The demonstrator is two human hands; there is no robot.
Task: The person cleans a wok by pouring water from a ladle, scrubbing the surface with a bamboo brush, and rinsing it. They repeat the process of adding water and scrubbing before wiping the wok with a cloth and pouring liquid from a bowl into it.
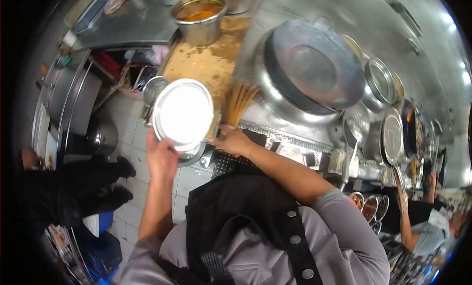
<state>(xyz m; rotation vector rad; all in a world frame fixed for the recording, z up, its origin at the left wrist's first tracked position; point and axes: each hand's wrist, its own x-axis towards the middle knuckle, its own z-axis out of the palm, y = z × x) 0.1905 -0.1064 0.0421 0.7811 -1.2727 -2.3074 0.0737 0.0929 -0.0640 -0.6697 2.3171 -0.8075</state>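
Note:
My left hand [162, 157] grips the near edge of a round, bright white dish [183, 115], which looks overexposed, so its inside shows no detail. To the right, my right hand [232, 140] has its fingers curled at the base of a bamboo whisk brush [239, 104] whose bristles fan out upward. The brush lies next to a wooden board [216, 59]. At the back of the board stands a metal pot [199, 19] with orange liquid. Behind the dish, on its left, part of a metal ladle or bowl [154, 90] shows.
A large wok [314, 66] sits on the steel range right of the board. Farther right are a perforated ladle [356, 127], strainers [392, 137] and a co-worker's arm [404, 216]. On the left, another person's dark-clothed legs [93, 179] extend over the tiled floor [132, 157].

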